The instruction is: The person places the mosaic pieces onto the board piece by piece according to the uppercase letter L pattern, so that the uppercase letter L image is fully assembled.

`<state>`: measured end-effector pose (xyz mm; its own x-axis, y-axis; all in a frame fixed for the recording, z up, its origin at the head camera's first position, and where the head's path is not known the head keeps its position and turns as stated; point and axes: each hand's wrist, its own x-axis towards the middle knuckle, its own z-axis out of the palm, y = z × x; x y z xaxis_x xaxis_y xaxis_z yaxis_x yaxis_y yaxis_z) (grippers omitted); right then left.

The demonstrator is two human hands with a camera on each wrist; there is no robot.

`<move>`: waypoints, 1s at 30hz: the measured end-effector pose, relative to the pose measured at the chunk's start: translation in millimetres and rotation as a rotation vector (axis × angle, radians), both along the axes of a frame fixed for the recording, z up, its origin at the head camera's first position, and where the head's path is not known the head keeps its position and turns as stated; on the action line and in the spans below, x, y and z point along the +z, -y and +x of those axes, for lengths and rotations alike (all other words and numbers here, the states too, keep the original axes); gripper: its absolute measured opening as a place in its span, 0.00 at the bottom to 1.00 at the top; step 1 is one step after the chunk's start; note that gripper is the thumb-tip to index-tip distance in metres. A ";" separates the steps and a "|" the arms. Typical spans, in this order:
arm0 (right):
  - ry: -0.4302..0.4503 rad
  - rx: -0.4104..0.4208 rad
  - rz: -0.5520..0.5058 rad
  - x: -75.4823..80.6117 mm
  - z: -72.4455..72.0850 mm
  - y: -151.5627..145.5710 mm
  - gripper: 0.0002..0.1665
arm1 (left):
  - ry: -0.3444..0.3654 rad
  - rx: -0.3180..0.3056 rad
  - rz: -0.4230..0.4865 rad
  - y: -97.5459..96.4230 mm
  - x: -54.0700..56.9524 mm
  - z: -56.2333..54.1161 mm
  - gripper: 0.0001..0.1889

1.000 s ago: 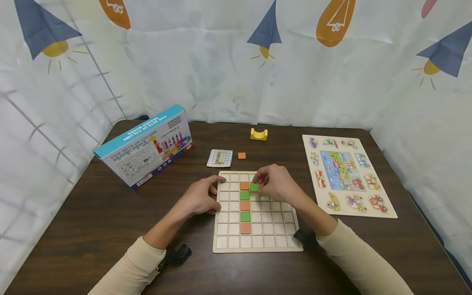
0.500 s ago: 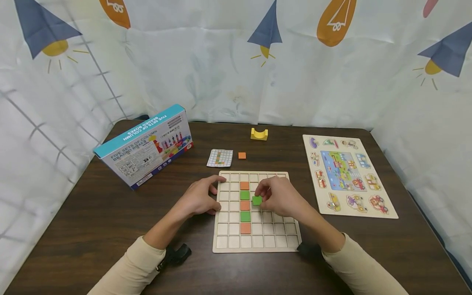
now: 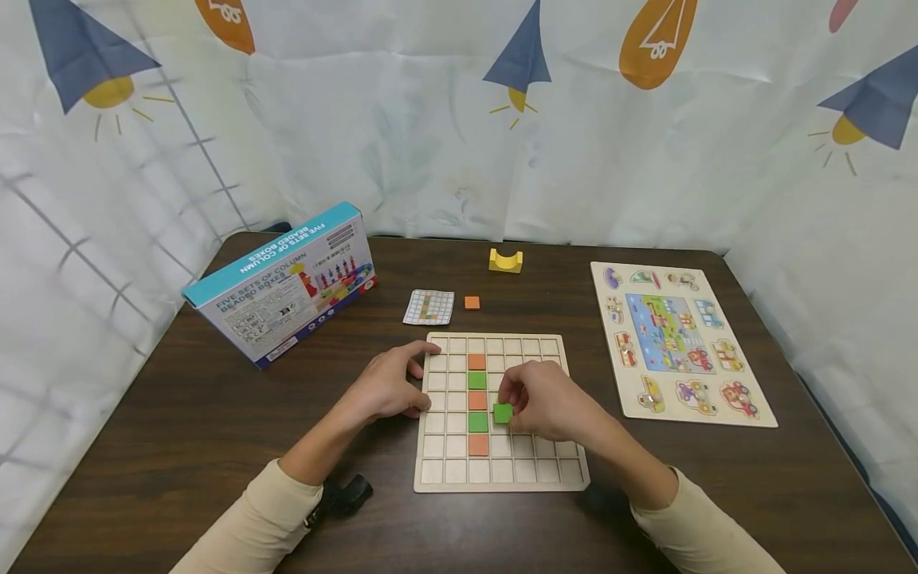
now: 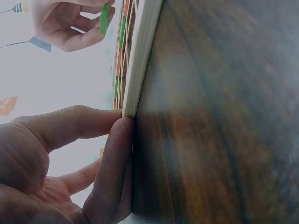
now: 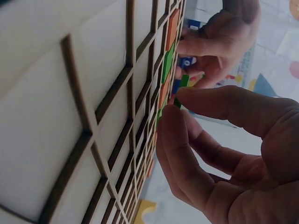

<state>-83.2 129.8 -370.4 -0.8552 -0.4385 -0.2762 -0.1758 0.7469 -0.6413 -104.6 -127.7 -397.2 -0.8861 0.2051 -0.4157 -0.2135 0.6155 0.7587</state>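
My right hand pinches a green square tile between thumb and fingers, close over the wooden grid board. In the right wrist view the tile is tilted on edge at the fingertips. One column of the board holds alternating tiles, such as an orange tile and a green tile; the held tile is just right of this column. My left hand grips the board's left edge, its fingertips at the rim in the left wrist view.
Behind the board lie a small pattern card and a loose orange tile. A yellow arched block stands farther back. To the left is a large box; to the right, a picture puzzle board.
My right hand has carried the green tile toward me, from near the top of the board to beside the lower tiles of the column. My left hand stays in place.
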 end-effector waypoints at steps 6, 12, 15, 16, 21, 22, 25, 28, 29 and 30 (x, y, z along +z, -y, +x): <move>-0.003 0.053 0.018 3.3 6.4 1.5 0.16 | -0.006 -0.003 -0.004 -0.1 -0.3 0.4 0.42; -0.015 0.115 0.044 4.0 13.1 2.7 0.16 | -0.009 -0.002 -0.011 0.1 -1.9 -0.1 0.42; -0.019 0.141 0.044 2.6 14.9 3.3 0.16 | -0.008 0.003 -0.017 -0.4 -1.8 -0.2 0.42; -0.022 0.149 0.043 2.0 15.4 3.3 0.17 | -0.008 0.002 -0.019 -0.4 -2.0 -0.2 0.42; -0.027 0.174 0.036 -0.8 16.7 4.0 0.17 | -0.007 0.002 -0.019 -0.5 -2.0 0.4 0.42; -0.025 0.178 0.037 -1.1 17.0 4.4 0.17 | -0.007 0.001 -0.018 -0.5 -2.0 0.4 0.42; -0.016 0.184 0.049 -1.5 18.0 5.8 0.16 | -0.006 0.001 -0.017 -0.6 -1.5 0.3 0.42; -0.021 0.187 0.064 -1.7 18.7 7.2 0.16 | -0.004 0.000 -0.017 -0.5 -1.2 -0.2 0.42; -0.025 0.187 0.069 -1.6 19.0 7.5 0.16 | -0.005 -0.001 -0.018 -0.5 -1.1 -0.3 0.42; -0.029 0.188 0.073 -1.6 19.1 7.7 0.16 | -0.005 -0.002 -0.019 -0.5 -1.0 -0.5 0.42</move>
